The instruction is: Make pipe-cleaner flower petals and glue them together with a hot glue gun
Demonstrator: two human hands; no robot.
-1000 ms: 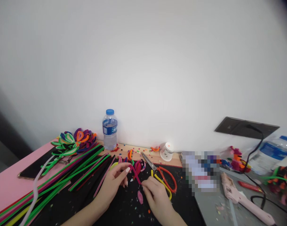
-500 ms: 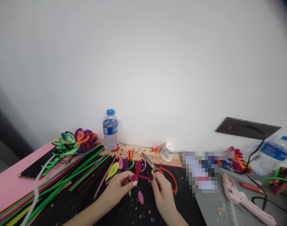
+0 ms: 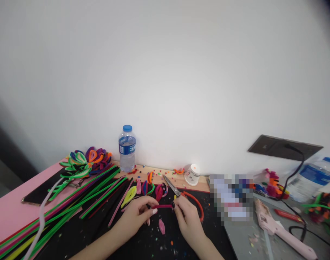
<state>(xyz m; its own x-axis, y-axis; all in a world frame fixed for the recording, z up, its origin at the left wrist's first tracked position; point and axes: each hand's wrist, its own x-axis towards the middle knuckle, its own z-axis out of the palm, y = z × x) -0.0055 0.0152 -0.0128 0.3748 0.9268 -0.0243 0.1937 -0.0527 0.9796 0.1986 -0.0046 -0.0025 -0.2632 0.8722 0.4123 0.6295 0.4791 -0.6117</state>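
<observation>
Between my two hands a short magenta pipe cleaner (image 3: 164, 206) is stretched nearly level. My left hand (image 3: 140, 213) pinches its left end between thumb and fingers. At the other end the thumb and fingers of my right hand (image 3: 185, 215) are closed on it. A small pink pipe-cleaner petal (image 3: 161, 226) lies on the black mat (image 3: 143, 245) just below. Behind the hands are a magenta looped bundle (image 3: 159, 192), a yellow looped bundle (image 3: 129, 196) and scissors (image 3: 172, 186) with orange handles, partly hidden by my right hand.
Long pipe cleaners (image 3: 81, 202) and finished looped flowers (image 3: 86, 162) lie at left. A water bottle (image 3: 127, 153) and an upturned paper cup (image 3: 192, 174) stand by the wall. At right are a pink glue gun (image 3: 284, 234) and a black cable (image 3: 292, 173).
The magenta pipe cleaner looked curled near my left fingers and sloped; now it runs straight and level. My right hand has shifted slightly left.
</observation>
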